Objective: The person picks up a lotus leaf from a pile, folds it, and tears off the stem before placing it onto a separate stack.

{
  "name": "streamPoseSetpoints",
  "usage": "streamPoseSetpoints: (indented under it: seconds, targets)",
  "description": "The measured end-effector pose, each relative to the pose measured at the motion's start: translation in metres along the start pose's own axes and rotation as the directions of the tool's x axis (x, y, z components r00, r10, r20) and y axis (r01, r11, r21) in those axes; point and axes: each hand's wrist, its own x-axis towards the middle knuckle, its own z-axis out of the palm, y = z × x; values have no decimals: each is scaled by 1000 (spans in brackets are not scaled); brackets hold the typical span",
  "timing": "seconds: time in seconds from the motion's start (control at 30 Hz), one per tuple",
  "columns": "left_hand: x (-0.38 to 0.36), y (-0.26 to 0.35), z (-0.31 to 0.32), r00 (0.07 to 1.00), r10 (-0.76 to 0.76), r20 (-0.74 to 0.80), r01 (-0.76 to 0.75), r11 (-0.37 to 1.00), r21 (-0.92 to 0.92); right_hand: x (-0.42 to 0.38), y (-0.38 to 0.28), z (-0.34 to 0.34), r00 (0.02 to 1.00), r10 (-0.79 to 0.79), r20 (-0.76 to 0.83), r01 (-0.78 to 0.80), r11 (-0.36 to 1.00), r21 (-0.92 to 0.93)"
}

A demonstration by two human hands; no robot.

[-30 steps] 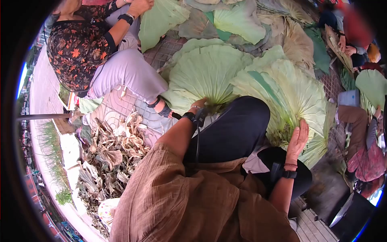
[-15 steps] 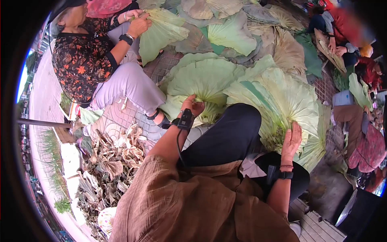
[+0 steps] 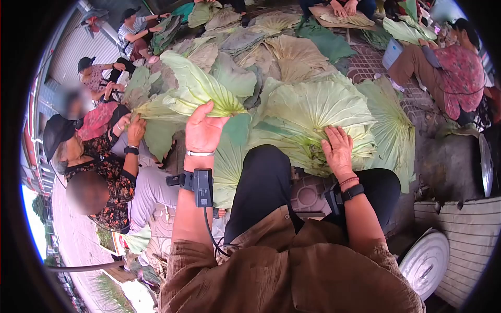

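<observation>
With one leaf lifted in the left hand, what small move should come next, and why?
Probably lay it onto the leaf stack. The left hand holds the lifted leaf in the air, and the right hand presses flat on the stack's near edge, seemingly steadying it.

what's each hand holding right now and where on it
The left hand holds a lifted lotus leaf by its near edge. The right hand lies flat on the leaf stack, gripping nothing.

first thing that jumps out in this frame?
The carpet of big pale-green lotus leaves covering the ground ahead. The left hand lifts one folded leaf at centre, while the right hand lies flat on the stack. Other people sit around sorting leaves.
</observation>
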Motion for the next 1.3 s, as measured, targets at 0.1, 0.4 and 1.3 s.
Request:
streamPoseSetpoints:
  seconds: [0.1,0.4,1.3]
  targets:
    - [15,-17,61,989,-26,144,49,986,-158,-1,2,-1,999,-12,-29,13,1000,25]
    - [49,-127,60,955,-296,-15,272,894,-356,-1,0,-6,999,-7,-39,9,999,53]
    - [-4,-207,42,970,70,234,-227,-96,969,6,-103,-198,989,-113,-95,87,-74,993]
